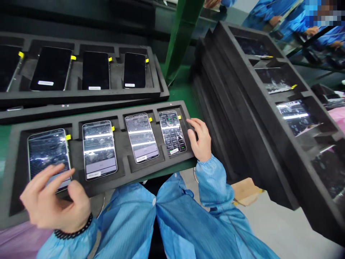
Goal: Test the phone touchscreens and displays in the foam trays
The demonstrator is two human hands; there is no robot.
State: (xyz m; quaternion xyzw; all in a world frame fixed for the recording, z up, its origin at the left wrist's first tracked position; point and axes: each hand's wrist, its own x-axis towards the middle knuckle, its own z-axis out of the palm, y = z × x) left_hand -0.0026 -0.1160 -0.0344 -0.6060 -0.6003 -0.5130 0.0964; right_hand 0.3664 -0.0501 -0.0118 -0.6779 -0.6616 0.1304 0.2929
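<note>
A black foam tray (124,142) lies before me with several lit smartphones in its slots. Over the leftmost smartphone (47,151) is my left hand (58,201), fingers apart and holding nothing; I cannot tell whether a fingertip touches the screen. My right hand (199,138) rests at the tray's right end, fingers apart and empty, beside a smartphone (172,133) showing a grid with green marks. Between the hands sit a second smartphone (99,147) and a third smartphone (142,136), both showing lines of text. Yellow tabs stick out from their edges.
Behind lies another foam tray (115,94) of dark-screened phones. To the right rises a tilted stack of foam trays (229,90), phones in the top one. A green post (182,32) stands at the back. People in blue coats (285,18) are at upper right.
</note>
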